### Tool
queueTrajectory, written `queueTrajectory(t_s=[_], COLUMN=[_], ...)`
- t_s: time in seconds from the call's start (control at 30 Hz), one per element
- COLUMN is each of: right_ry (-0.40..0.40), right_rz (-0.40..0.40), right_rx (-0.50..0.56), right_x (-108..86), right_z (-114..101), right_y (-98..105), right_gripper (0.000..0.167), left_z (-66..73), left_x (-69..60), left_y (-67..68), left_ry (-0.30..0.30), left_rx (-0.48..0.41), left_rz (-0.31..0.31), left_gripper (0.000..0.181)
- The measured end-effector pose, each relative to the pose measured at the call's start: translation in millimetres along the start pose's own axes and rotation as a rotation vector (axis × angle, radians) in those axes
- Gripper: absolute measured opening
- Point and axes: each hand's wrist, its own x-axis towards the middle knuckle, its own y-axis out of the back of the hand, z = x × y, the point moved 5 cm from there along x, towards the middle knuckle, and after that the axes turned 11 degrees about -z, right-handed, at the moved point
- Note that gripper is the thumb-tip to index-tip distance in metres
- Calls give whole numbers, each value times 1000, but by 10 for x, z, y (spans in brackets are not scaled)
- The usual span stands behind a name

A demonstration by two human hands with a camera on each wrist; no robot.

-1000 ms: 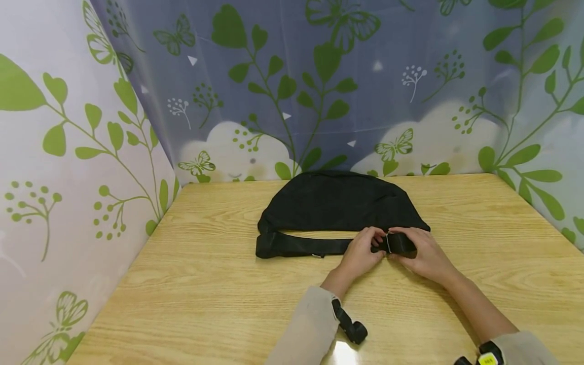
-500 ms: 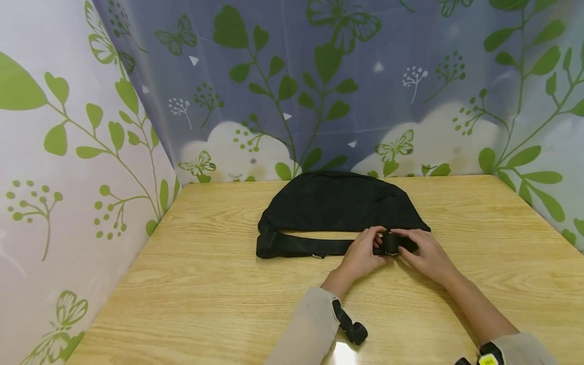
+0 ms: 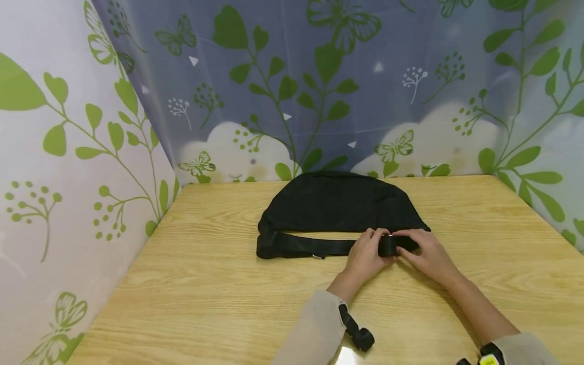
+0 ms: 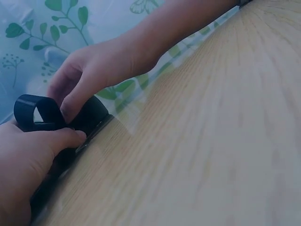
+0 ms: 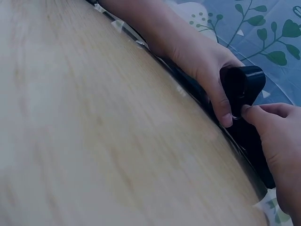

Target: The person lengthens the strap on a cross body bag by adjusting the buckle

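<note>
A black bag [image 3: 339,203] shaped like a half-moon lies flat at the back of the table, its black strap [image 3: 335,247] stretched along its front edge. Near the strap's right end, a raised loop of webbing [image 4: 35,110] stands up between the two hands. My left hand [image 3: 366,256] grips the strap on the loop's left side, thumb low along the webbing. From the right, my right hand [image 3: 428,256] pinches the strap with thumb and forefinger beside the loop [image 5: 249,80]. A metal slider there is mostly covered by the fingers.
Another small metal buckle [image 3: 318,256] shows at the strap's lower edge. The wooden table [image 3: 205,304] ends against printed fabric walls [image 3: 255,101] at the back and sides. Black bands with small devices [image 3: 358,332] sit at both wrists.
The webbing loop has moved from the right of the metal slider over to the left, toward my left hand. My left wrist has shifted slightly right; the bag stays in place.
</note>
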Motion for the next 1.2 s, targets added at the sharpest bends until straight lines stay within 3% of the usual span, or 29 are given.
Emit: queueTrajectory(t_s=[0.4,0.7,0.83,1.0,1.2], right_ry=[29,-56,-14,74,88], right_rz=[61,87,58,-1,40], right_rx=[-12,-94,-126,-84,-56], right_x=[27,21,11,8,19], right_z=[-16,19,-1,-47,-58], right_y=[16,77,54,-1,0], right_gripper=[35,33,35,41,36], left_z=[-36,-54,-48,-30,-21], left_x=[3,-3,-12,-21,-17], left_y=[8,36,30,28,31], left_ry=[6,41,30,0,-2], left_rx=[-72,-64,-50,-39,-37], left_rz=[27,69,41,14,12], left_gripper=[51,48,49,50,50])
